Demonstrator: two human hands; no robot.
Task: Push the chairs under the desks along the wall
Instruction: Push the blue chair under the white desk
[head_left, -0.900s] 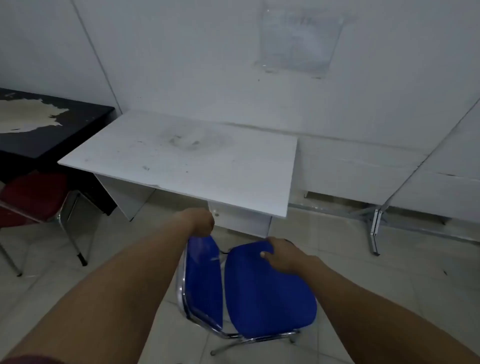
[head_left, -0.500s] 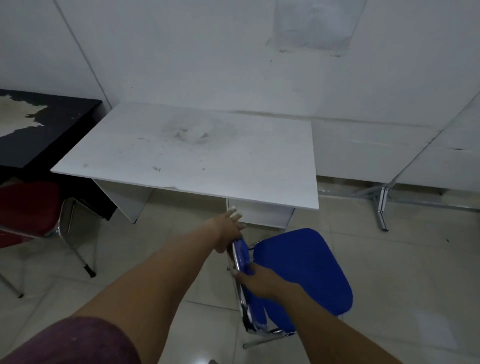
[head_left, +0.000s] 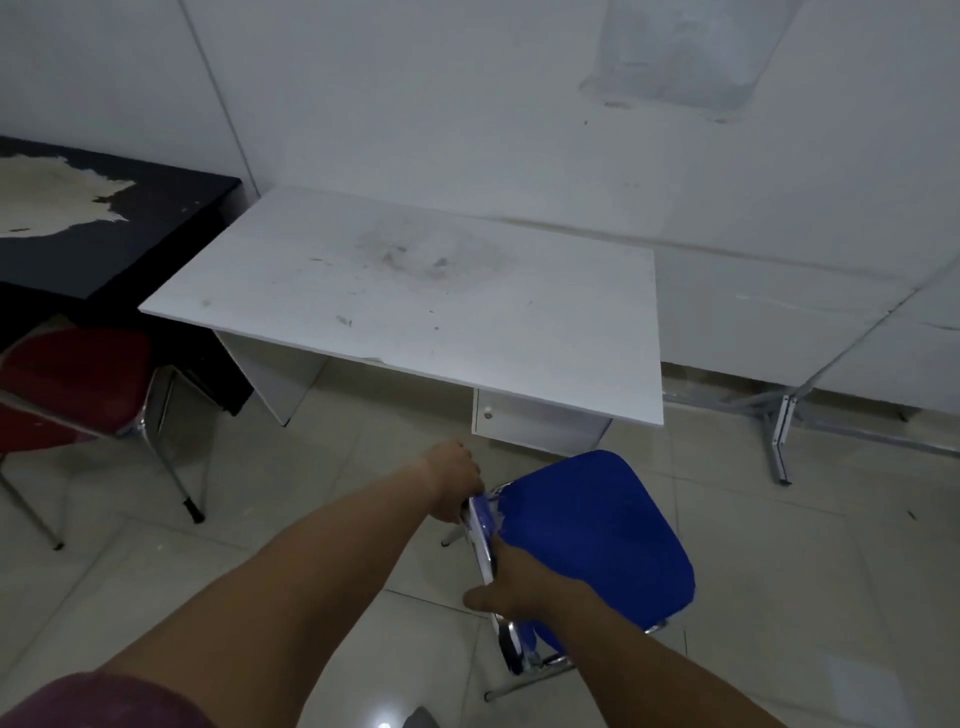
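Observation:
A blue chair (head_left: 597, 535) with a chrome frame stands on the tiled floor just in front of the white desk's (head_left: 415, 296) right front corner. Its backrest is seen edge-on at the left of the seat. My left hand (head_left: 454, 486) grips the far end of the backrest's top edge. My right hand (head_left: 514, 582) grips the near end of the same backrest. The blue seat points toward the desk and the wall, outside the desk's front edge.
A red chair (head_left: 72, 384) with chrome legs stands at the left, partly under a black desk (head_left: 156, 208) with a worn pale patch. A small white drawer unit (head_left: 535, 421) sits under the white desk's right side. A folded metal stand (head_left: 782, 431) lies along the wall at right.
The blue chair has swung round so its seat faces the desk, and sits further right. Both hands have shifted onto the backrest's edge; my right hand left the seat.

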